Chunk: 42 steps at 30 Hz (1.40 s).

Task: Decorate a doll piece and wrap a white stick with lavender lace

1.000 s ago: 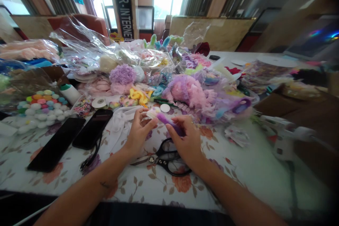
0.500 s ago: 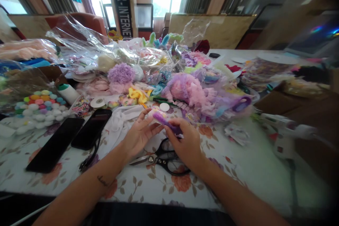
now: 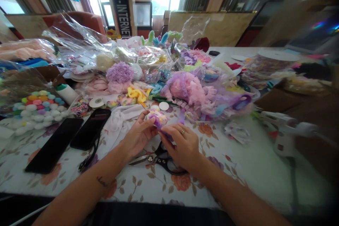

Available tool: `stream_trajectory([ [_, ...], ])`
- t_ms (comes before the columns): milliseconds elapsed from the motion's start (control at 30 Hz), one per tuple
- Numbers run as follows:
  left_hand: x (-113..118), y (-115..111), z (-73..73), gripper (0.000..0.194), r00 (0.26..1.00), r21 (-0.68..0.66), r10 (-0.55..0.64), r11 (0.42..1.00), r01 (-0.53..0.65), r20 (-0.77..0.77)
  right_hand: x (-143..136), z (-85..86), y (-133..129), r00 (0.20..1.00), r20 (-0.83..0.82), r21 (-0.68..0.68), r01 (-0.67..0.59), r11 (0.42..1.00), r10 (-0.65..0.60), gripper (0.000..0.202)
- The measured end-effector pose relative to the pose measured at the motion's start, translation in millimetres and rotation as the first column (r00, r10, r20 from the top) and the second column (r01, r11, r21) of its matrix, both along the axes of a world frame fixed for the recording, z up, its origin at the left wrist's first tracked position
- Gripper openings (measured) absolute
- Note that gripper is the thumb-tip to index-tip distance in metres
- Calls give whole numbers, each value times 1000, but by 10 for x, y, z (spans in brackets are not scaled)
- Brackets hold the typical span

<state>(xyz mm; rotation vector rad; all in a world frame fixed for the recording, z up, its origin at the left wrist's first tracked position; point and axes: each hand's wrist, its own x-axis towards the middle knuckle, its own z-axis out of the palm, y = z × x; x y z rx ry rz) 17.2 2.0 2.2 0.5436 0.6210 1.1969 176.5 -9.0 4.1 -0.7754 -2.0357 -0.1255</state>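
Note:
Between both hands is a small pink, yellow and purple fabric piece with a purple ribbon point(image 3: 159, 117) along its near side. My left hand point(image 3: 141, 132) pinches its left edge between thumb and fingers. The fingertips of my right hand point(image 3: 184, 143) close on the purple ribbon at the piece's lower right; a ring shows on one finger. Black-handled scissors point(image 3: 161, 160) lie on the flowered tablecloth point(image 3: 132, 187), partly hidden under my right hand. Just beyond the piece lies a white round disc point(image 3: 164, 106). White fabric point(image 3: 120, 116) lies to the left of my left hand.
Two black phones point(image 3: 91, 129) lie at left beside a bag of coloured pompoms point(image 3: 39, 109). Bagged ribbons and pink ruffled trim point(image 3: 188, 88) are heaped across the back. A white glue gun point(image 3: 284, 132) stands at right, near a cardboard box point(image 3: 299, 109) and a white ruffled ring point(image 3: 237, 132).
My right hand has turned over and shifted slightly left, lowering its fingers along the purple ribbon. More of the piece's pink and yellow face now shows. My left hand stays nearly in place.

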Motion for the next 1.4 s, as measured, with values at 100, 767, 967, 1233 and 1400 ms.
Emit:
stream_trajectory([
  [100, -5, 4, 8, 33, 1000, 13, -1, 1000, 1, 9, 7, 14, -5, 999, -41, -26, 2, 1000, -3, 11],
  [767, 7, -21, 39, 23, 998, 49, 4, 999, -1, -56, 12, 10, 0, 936, -293, -322, 96, 942, -195, 5],
  [967, 12, -22, 8, 25, 1000, 25, -27, 999, 28, -13, 0, 26, 2, 933, -296, -374, 86, 924, -206, 4],
  [1233, 21, -21, -26, 29, 999, 22, -38, 999, 38, 11, -15, 29, -5, 934, -295, -426, 59, 903, -200, 4],
  [1400, 29, -24, -32, 29, 999, 27, -34, 999, 34, 26, -8, 43, 9, 921, -331, -436, 45, 899, -207, 8],
])
